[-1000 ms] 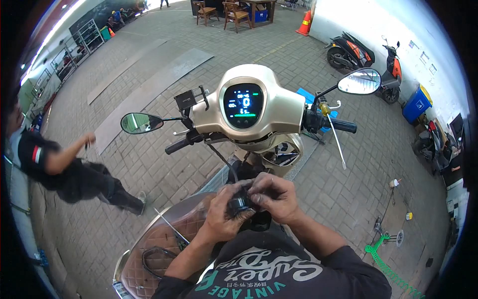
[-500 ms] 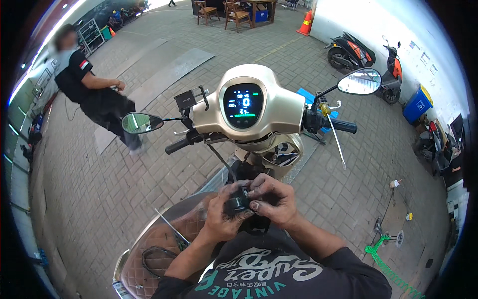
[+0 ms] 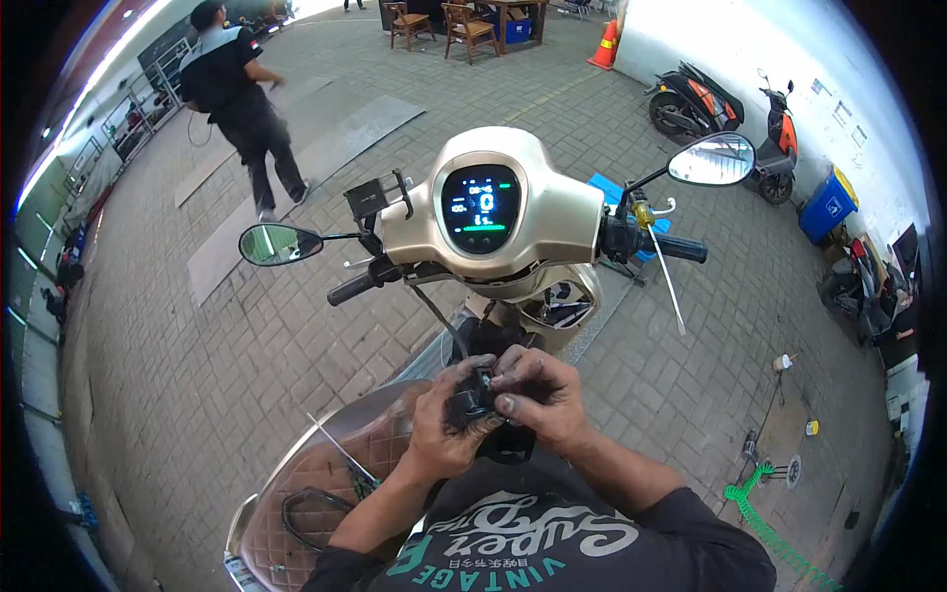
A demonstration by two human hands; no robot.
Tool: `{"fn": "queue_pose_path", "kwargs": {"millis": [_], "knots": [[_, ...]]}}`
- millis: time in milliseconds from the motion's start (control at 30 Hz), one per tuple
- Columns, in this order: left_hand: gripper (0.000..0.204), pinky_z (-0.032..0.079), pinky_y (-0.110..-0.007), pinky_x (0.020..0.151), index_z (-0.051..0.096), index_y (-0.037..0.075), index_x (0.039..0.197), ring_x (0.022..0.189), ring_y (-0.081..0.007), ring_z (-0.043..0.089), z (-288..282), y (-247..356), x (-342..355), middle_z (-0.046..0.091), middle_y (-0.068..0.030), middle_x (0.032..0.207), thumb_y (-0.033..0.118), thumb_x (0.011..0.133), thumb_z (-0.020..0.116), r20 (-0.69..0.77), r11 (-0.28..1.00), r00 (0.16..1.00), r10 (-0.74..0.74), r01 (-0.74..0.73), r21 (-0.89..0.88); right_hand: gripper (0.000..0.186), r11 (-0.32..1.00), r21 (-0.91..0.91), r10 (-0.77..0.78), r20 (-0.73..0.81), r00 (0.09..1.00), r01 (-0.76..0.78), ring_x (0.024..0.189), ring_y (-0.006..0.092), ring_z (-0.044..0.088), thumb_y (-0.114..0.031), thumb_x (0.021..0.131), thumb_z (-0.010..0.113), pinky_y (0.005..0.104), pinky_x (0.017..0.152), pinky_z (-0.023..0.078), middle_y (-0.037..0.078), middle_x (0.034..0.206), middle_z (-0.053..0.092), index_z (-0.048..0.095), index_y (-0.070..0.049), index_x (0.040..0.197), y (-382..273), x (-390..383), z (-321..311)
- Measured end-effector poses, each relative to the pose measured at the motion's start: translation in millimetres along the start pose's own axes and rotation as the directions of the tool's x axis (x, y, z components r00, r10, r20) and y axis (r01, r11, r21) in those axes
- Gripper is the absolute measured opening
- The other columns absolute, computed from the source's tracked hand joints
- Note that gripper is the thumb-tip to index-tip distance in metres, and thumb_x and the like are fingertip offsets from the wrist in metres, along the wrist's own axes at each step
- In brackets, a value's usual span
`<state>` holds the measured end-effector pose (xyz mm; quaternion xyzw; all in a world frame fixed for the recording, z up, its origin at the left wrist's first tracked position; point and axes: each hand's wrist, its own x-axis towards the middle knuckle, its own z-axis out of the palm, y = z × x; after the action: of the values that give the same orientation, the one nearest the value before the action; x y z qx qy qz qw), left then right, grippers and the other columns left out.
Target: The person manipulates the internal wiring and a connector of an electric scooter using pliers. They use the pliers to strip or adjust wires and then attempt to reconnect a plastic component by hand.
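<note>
A black plastic switch housing [image 3: 466, 403] hangs on a black cable [image 3: 440, 318] that runs down from the left side of a scooter's handlebar. My left hand [image 3: 440, 426] wraps around the housing from its left. From the other side, the fingertips and thumb of my right hand [image 3: 543, 395] pinch at its upper edge, where a small light-coloured bit shows. What exactly the right fingers grip is hidden. Both hands are in front of my chest, just behind the gold scooter front [image 3: 562, 222] with its lit round display [image 3: 481, 209].
A long screwdriver [image 3: 666, 276] rests at the right handlebar. On the brown quilted seat [image 3: 286, 479] lie another screwdriver [image 3: 340, 447] and a looped black cable [image 3: 286, 518]. A green coiled hose [image 3: 764, 518] lies on the floor at right. One person [image 3: 237, 94] stands far left.
The other person has walked farther away, toward the back of the yard. My hands keep their place on the switch housing, with only slight finger shifts.
</note>
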<state>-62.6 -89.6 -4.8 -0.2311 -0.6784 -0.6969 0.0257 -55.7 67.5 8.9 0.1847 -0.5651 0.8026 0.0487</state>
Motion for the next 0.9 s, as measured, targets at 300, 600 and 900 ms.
{"fn": "queue_pose_path", "kwargs": {"millis": [300,600,900], "knots": [[0.060,0.046,-0.036,0.085,0.043,-0.003,0.124,0.099,-0.0294,0.058,-1,-1,3,0.057,-0.0205,0.111,0.017,0.076,0.073,0.038,0.997,0.997,0.066,-0.067,0.024,0.011,0.981,0.184,0.073,-0.030,0.997,-0.067,0.080,0.0091,0.054,0.000,0.079,0.065,0.0241,0.075,0.044,0.003,0.086,0.059,0.059,0.001,0.089,6,2,0],[0.056,0.046,-0.036,0.083,0.047,-0.003,0.121,0.096,-0.0282,0.059,-6,7,10,0.058,-0.0189,0.110,0.019,0.076,0.072,0.185,0.868,0.941,0.284,-0.334,0.367,0.010,0.981,0.160,0.124,-0.084,0.989,-0.109,0.085,0.0126,0.052,0.001,0.079,0.063,0.0266,0.078,0.042,0.005,0.086,0.057,0.059,0.001,0.089,-3,4,3],[0.057,0.043,-0.040,0.088,0.049,-0.002,0.119,0.097,-0.0325,0.057,-8,4,9,0.058,-0.0186,0.110,0.020,0.072,0.075,0.177,0.885,0.960,0.219,-0.272,0.377,0.009,0.992,0.086,0.108,-0.150,0.983,-0.096,0.080,0.0104,0.052,0.000,0.080,0.063,0.0241,0.074,0.042,0.003,0.085,0.057,0.060,0.001,0.089,0,7,4]]}}
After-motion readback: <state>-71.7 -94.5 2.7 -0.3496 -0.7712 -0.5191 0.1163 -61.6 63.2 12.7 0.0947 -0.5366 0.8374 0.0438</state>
